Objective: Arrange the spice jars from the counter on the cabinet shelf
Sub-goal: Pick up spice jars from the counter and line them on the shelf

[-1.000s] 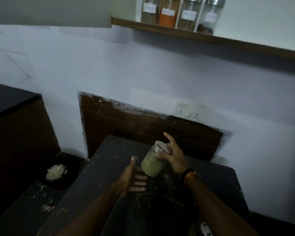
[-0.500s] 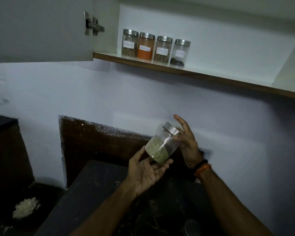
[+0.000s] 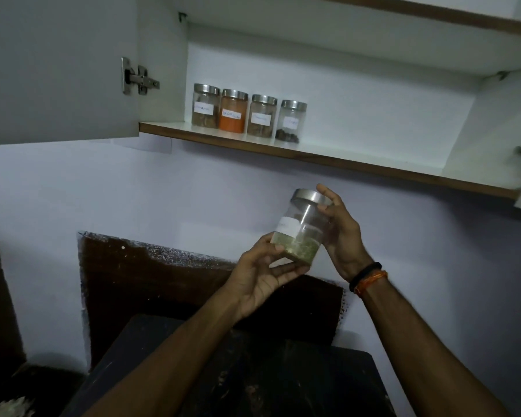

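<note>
1. A clear spice jar (image 3: 303, 228) with a steel lid, roughly a third full of greenish contents, is held in the air below the cabinet shelf (image 3: 328, 159) and above the dark counter (image 3: 253, 371), tilted slightly to the right
2. Left hand (image 3: 260, 275) supports the jar from beneath; thumb and fingers are closed on its base
3. Right hand (image 3: 342, 236) grips the jar's right side, fingertips pressed on the lid rim and upper wall; black and orange bands (image 3: 369, 276) sit on that wrist
4. The held jar carries a white label; its writing is illegible
5. Four lidded jars (image 3: 248, 114) stand in a row at the left end of the shelf, close together; the second holds orange powder
6. Each shelf jar bears a white handwritten label; none can be read
7. The cabinet door (image 3: 57, 70) stands open at left, hinge visible
</note>
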The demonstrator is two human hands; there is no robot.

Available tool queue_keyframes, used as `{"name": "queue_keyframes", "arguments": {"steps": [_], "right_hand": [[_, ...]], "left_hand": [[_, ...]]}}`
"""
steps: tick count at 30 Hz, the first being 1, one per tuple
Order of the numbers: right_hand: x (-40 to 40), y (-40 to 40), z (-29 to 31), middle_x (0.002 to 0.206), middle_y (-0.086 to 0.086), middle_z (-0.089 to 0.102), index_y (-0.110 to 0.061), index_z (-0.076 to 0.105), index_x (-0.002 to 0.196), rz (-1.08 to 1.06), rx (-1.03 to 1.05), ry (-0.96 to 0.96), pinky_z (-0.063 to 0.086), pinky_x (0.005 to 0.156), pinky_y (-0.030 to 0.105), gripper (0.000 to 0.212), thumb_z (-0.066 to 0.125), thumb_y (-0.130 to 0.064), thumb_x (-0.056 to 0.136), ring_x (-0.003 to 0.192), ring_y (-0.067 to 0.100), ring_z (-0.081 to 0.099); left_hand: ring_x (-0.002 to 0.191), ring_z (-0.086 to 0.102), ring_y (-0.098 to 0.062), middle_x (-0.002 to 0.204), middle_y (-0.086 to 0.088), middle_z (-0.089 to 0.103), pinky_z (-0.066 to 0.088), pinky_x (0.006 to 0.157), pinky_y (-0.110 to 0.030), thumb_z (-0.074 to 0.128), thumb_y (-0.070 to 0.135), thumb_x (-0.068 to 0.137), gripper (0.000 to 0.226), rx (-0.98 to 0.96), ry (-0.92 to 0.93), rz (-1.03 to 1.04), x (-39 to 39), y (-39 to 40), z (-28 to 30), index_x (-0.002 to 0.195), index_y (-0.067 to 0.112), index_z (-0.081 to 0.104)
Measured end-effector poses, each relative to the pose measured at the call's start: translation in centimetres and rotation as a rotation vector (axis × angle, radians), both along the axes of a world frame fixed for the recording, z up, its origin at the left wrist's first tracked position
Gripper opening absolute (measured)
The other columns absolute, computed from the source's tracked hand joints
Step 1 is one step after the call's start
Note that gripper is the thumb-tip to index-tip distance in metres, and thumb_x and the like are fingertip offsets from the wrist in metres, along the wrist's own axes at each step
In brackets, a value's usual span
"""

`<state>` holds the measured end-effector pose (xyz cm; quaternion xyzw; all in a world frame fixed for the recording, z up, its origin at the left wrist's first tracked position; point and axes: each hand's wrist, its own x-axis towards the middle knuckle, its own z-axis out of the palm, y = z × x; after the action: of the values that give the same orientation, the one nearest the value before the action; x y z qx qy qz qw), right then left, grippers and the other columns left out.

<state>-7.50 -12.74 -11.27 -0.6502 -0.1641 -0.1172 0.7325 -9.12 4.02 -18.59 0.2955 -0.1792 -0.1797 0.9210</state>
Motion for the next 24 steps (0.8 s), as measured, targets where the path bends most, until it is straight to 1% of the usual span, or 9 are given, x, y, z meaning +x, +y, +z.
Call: {"name": "queue_keyframes", "arguments": {"steps": [3, 7, 9, 12, 15, 17, 19, 22, 24], "right_hand": [[0.2, -0.4, 1.2, 0.129, 0.006, 0.061, -0.028, 0.049, 0.140, -0.048, -0.126, 0.009, 0.054, 0.086, 0.037, 0.050, 0.054, -0.038, 0.092, 0.109, 0.025, 0.063], [0.5, -1.0, 2.9, 0.127, 0.007, 0.063, -0.027, 0.053, 0.135, -0.089, -0.257, 0.002, 0.054, 0.089, 0.040, 0.036, 0.048, -0.037, 0.100, 0.110, 0.025, 0.063], [0.4, -1.4, 3.9, 0.124, 0.003, 0.064, -0.029, 0.053, 0.133, -0.104, -0.314, -0.006, 0.056, 0.086, 0.038, 0.037, 0.050, -0.042, 0.099, 0.108, 0.021, 0.064], [0.3, -1.7, 5.1, 0.120, -0.003, 0.064, -0.035, 0.052, 0.128, -0.140, -0.362, -0.010, 0.055, 0.076, 0.030, 0.040, 0.054, -0.054, 0.094, 0.103, 0.015, 0.065], [0.4, -1.9, 6.2, 0.118, -0.001, 0.064, -0.027, 0.055, 0.122, -0.194, -0.384, -0.001, 0.055, 0.074, 0.031, 0.058, 0.057, -0.067, 0.080, 0.103, 0.016, 0.064], [0.6, -2.1, 7.1, 0.114, -0.003, 0.064, -0.030, 0.056, 0.116, -0.221, -0.400, -0.010, 0.056, 0.074, 0.033, 0.054, 0.059, -0.069, 0.079, 0.103, 0.016, 0.064], [0.8, -2.4, 8.1, 0.110, -0.005, 0.064, -0.034, 0.056, 0.109, -0.243, -0.427, -0.038, 0.054, 0.070, 0.030, 0.046, 0.061, -0.069, 0.079, 0.100, 0.015, 0.064], [1.1, -3.0, 9.5, 0.109, -0.006, 0.066, -0.029, 0.057, 0.112, -0.281, -0.440, -0.045, 0.054, 0.066, 0.028, 0.050, 0.067, -0.065, 0.079, 0.098, 0.013, 0.066], [1.4, -3.5, 10.3, 0.106, -0.006, 0.069, -0.028, 0.060, 0.109, -0.312, -0.438, -0.052, 0.056, 0.065, 0.029, 0.047, 0.070, -0.061, 0.079, 0.095, 0.014, 0.068]], "left_hand": [[0.111, 0.065, -0.048, 0.128, -0.028, 0.060, 0.051, 0.100, -0.057, 0.080, 0.005, 0.066, 0.061, 0.115, -0.088, 0.086, 0.6, -0.8, 1.3, 0.124, 0.007, 0.062], [0.113, 0.065, -0.048, 0.127, -0.031, 0.061, 0.052, 0.099, -0.055, 0.084, 0.000, 0.065, 0.076, 0.207, -0.155, 0.138, 1.6, -1.2, 2.4, 0.135, 0.013, 0.055], [0.112, 0.066, -0.044, 0.124, -0.030, 0.063, 0.052, 0.100, -0.055, 0.087, 0.001, 0.063, 0.080, 0.262, -0.186, 0.172, 2.0, -1.4, 3.0, 0.135, 0.018, 0.055], [0.109, 0.069, -0.040, 0.122, -0.028, 0.064, 0.055, 0.097, -0.054, 0.091, 0.005, 0.059, 0.084, 0.334, -0.217, 0.224, 2.5, -1.8, 4.1, 0.133, 0.023, 0.056], [0.111, 0.068, -0.037, 0.124, -0.023, 0.061, 0.058, 0.092, -0.050, 0.095, 0.013, 0.055, 0.087, 0.452, -0.264, 0.300, 3.1, -2.5, 5.5, 0.132, 0.028, 0.056], [0.112, 0.066, -0.034, 0.124, -0.018, 0.059, 0.060, 0.090, -0.048, 0.095, 0.017, 0.056, 0.087, 0.517, -0.310, 0.345, 3.5, -2.9, 6.4, 0.132, 0.031, 0.055], [0.113, 0.065, -0.031, 0.123, -0.014, 0.059, 0.060, 0.089, -0.046, 0.095, 0.019, 0.057, 0.088, 0.557, -0.359, 0.363, 3.9, -3.3, 7.5, 0.133, 0.031, 0.053], [0.111, 0.066, -0.028, 0.122, -0.012, 0.059, 0.061, 0.088, -0.043, 0.095, 0.024, 0.059, 0.088, 0.609, -0.437, 0.364, 4.4, -3.6, 9.0, 0.134, 0.031, 0.051], [0.109, 0.066, -0.026, 0.121, -0.010, 0.059, 0.062, 0.086, -0.041, 0.094, 0.028, 0.059, 0.088, 0.660, -0.500, 0.368, 4.8, -3.8, 10.1, 0.135, 0.030, 0.049]]}}
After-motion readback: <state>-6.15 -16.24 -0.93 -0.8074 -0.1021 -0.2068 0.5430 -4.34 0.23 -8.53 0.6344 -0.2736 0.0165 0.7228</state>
